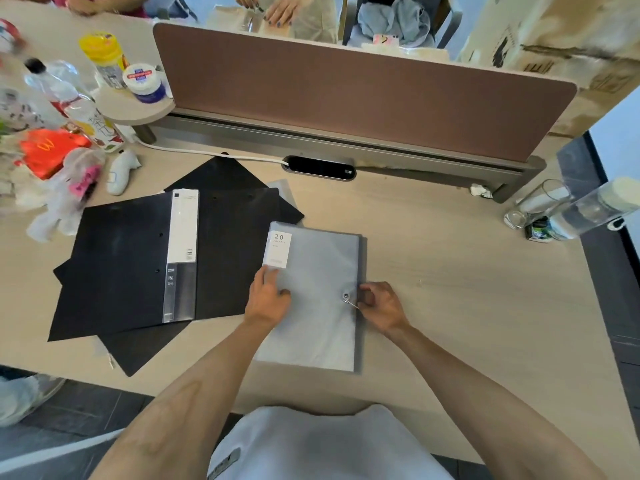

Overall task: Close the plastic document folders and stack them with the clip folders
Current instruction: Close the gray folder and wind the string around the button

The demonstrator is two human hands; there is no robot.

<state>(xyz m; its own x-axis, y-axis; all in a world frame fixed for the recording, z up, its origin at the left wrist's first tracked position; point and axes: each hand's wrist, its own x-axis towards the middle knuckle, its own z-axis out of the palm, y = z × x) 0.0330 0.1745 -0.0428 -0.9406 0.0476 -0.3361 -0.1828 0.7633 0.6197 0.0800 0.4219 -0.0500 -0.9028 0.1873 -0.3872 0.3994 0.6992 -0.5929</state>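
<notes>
A grey translucent plastic document folder (318,271) lies closed on the desk in front of me, with a white "20" label at its top left corner. My left hand (268,297) presses flat on its left side. My right hand (379,304) pinches the thin elastic cord at the round button clasp (345,296) on the folder's right edge. To the left lie several black clip folders (121,258), fanned out and overlapping; the top one has a white and clear spine label (181,244).
Bottles, jars and wrappers crowd the desk's left end (69,98). A white controller (121,171) lies beside them. A brown partition (346,91) closes the back. A glass and a bottle (561,213) lie at the right. Another person's hands (273,10) are beyond the partition.
</notes>
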